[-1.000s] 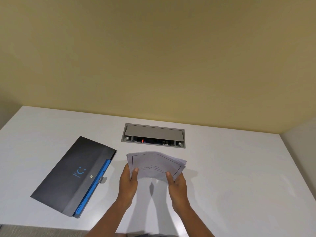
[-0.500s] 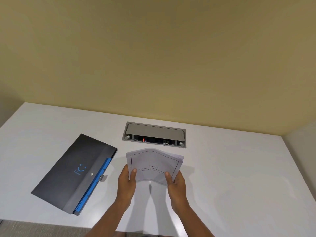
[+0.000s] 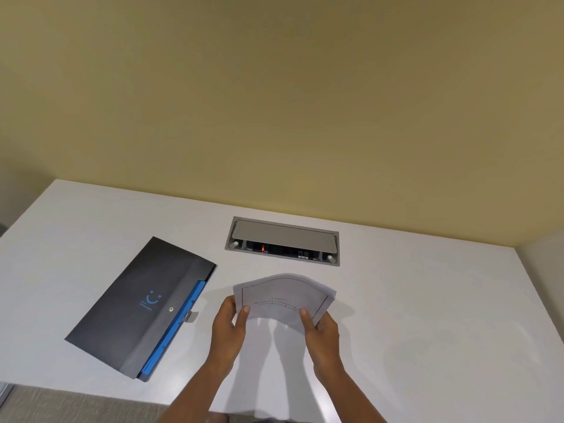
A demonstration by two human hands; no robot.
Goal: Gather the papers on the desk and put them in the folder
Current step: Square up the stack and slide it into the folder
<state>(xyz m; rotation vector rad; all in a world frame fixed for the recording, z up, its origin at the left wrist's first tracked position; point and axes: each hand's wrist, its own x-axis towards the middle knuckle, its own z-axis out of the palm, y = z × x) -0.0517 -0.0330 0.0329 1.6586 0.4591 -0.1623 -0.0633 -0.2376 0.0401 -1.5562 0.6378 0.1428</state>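
A stack of white papers (image 3: 282, 296) with a printed frame and text is held above the white desk (image 3: 427, 315), bowed upward in the middle. My left hand (image 3: 229, 323) grips its left edge, thumb on top. Its right edge is gripped by my right hand (image 3: 322, 329), also with the thumb on top. A dark grey folder (image 3: 131, 303) with a blue logo, a snap button and blue inner pockets showing at its right edge lies closed on the desk, to the left of my left hand and apart from it.
A grey cable box (image 3: 282, 241) with a half-raised lid is set into the desk just behind the papers. A yellow wall (image 3: 274, 102) rises behind the desk. The near desk edge runs under my forearms.
The stack has bowed upward more between my hands and the sheets look more squared together. Both hands have kept their hold; the folder has not moved.
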